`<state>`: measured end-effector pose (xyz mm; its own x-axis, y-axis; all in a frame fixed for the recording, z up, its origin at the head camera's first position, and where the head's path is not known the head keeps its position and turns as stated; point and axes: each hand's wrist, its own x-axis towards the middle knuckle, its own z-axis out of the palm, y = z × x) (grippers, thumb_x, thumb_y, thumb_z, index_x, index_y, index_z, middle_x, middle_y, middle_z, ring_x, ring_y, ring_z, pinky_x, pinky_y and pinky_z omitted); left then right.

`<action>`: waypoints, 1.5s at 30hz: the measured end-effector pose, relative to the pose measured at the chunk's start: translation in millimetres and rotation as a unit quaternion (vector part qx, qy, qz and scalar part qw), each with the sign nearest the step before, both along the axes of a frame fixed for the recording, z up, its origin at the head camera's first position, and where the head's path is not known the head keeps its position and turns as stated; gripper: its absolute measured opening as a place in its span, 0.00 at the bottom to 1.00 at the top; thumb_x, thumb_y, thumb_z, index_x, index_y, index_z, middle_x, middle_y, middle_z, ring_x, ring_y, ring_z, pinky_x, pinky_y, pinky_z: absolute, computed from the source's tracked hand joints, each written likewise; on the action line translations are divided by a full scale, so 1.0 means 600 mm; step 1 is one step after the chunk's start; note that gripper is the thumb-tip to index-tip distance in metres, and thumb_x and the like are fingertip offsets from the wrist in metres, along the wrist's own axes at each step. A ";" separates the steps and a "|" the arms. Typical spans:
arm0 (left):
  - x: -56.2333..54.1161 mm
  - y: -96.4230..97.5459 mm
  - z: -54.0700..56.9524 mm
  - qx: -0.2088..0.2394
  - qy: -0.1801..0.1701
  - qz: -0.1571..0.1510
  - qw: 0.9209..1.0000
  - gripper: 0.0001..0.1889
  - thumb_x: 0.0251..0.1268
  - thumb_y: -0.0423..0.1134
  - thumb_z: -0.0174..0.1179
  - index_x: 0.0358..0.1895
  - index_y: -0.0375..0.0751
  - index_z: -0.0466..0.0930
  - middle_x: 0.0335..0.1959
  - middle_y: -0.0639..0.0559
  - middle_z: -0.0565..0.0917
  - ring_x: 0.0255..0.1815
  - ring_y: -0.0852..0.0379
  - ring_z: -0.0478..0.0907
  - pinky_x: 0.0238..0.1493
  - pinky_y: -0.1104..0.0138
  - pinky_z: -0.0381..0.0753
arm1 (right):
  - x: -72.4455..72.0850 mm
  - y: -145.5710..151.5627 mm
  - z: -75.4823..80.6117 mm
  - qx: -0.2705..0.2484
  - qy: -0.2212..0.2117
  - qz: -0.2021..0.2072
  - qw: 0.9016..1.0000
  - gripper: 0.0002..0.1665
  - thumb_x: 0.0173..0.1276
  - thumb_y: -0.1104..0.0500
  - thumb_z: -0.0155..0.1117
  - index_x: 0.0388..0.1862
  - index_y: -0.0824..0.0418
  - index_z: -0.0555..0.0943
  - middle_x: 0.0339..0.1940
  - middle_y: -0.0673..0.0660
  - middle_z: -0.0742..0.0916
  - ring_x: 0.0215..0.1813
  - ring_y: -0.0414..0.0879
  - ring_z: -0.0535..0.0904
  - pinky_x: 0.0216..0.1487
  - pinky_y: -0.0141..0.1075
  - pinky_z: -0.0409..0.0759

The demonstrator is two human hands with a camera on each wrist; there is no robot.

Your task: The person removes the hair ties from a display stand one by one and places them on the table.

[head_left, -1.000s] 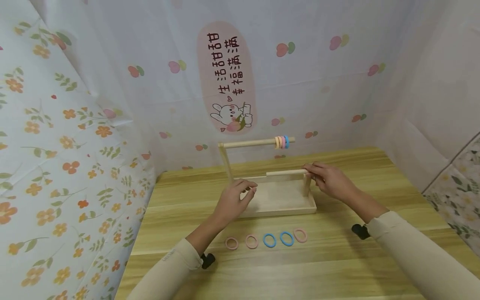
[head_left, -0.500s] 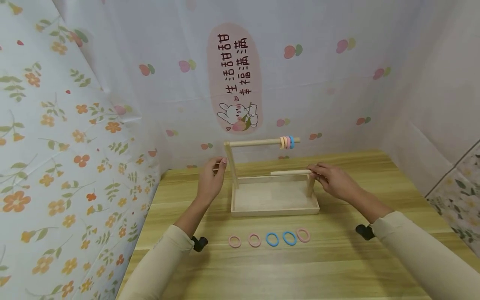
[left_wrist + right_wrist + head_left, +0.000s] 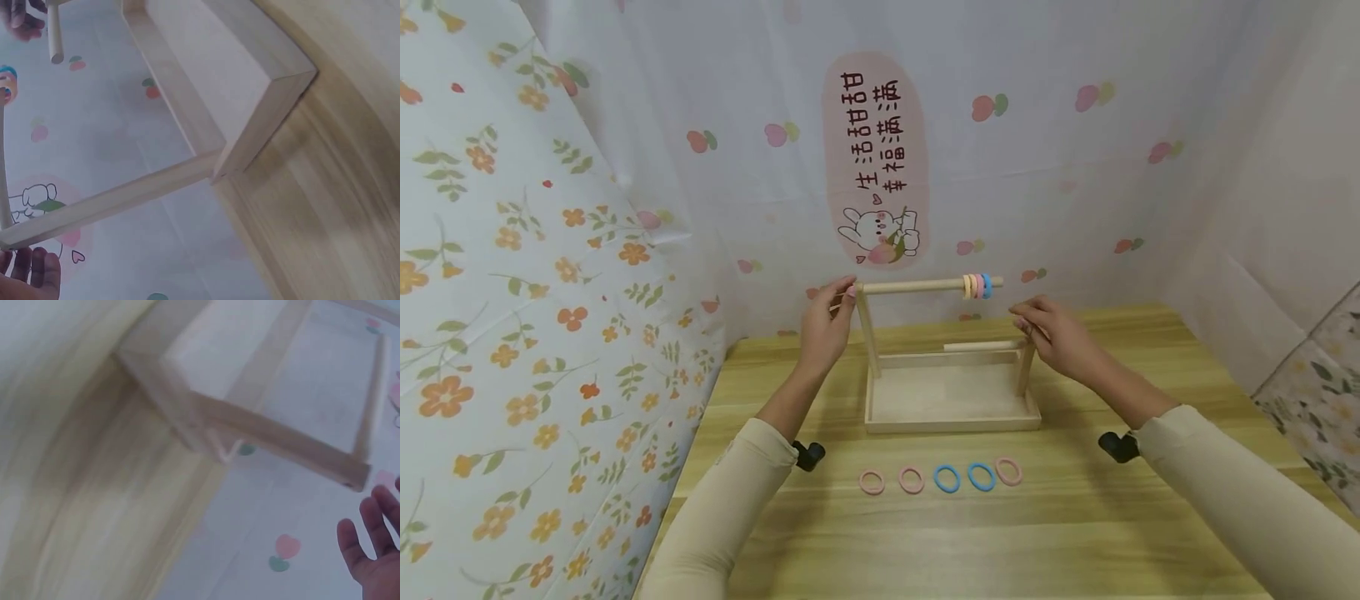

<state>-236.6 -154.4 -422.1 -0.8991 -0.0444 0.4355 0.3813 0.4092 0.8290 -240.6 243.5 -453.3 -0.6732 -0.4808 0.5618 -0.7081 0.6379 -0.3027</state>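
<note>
Head view: a pale wooden stand (image 3: 951,392) with a shallow rectangular tray (image 3: 953,427) as its base sits on a yellowish wood-grained table (image 3: 940,550). At the tray's left end rises a tall square post (image 3: 867,333), with a long round rod (image 3: 913,287) running rightward from its top. A cluster of small pale yellow, pink and blue rings (image 3: 976,287) hangs around this rod near its free end. At the right end, a shorter square post (image 3: 1025,371) bears a short round rod (image 3: 981,347) pointing left.

The left hand (image 3: 823,329) is at the tall post's top, thumb and fingers apart, fingertips against or just beside its outer side; I cannot tell whether they touch. The right hand (image 3: 1063,337) is just above and beside the shorter post's top, holding nothing; the right wrist view shows its fingers spread and clear of the wood.

In front of the tray, five loose rings lie flat in a row: a pink ring (image 3: 872,493), a second pink ring (image 3: 912,492), a blue ring (image 3: 947,492), a second blue ring (image 3: 982,490) and, near it, a third pink ring (image 3: 1011,485). Behind hangs a white fruit-printed cloth (image 3: 1037,192).
</note>
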 end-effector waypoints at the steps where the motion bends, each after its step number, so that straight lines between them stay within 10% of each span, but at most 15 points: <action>1: -0.002 0.000 0.000 0.002 -0.004 0.002 1.000 0.23 0.90 0.49 0.57 0.74 0.42 0.83 0.69 0.42 0.87 0.69 0.41 0.85 0.73 0.48 0.85 | -0.002 -0.005 0.006 -0.006 -0.009 -0.008 1.000 0.19 0.80 0.70 0.67 0.66 0.76 0.84 0.56 0.74 0.87 0.46 0.63 0.86 0.41 0.54 0.85; 18: -0.026 0.002 0.001 0.022 0.009 0.018 1.000 0.19 0.83 0.48 0.62 0.61 0.38 0.89 0.56 0.39 0.92 0.59 0.40 0.90 0.65 0.48 0.89 | -0.054 -0.070 0.081 -0.023 -0.036 0.017 0.999 0.37 0.73 0.68 0.76 0.79 0.70 0.76 0.70 0.72 0.82 0.67 0.71 0.81 0.62 0.65 0.81; 45: -0.044 0.008 -0.002 0.017 -0.005 -0.001 1.000 0.18 0.83 0.47 0.63 0.61 0.39 0.89 0.56 0.38 0.92 0.60 0.40 0.90 0.61 0.48 0.90 | -0.061 -0.035 0.069 -0.057 -0.009 -0.020 0.998 0.28 0.73 0.68 0.77 0.70 0.71 0.84 0.59 0.71 0.87 0.59 0.69 0.83 0.59 0.63 0.83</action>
<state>-263.0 -149.4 -423.2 -0.9032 -0.0565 0.4256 0.3748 0.3799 0.8457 -276.9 222.6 -411.7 -0.7011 -0.3877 0.5985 -0.6767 0.6263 -0.3870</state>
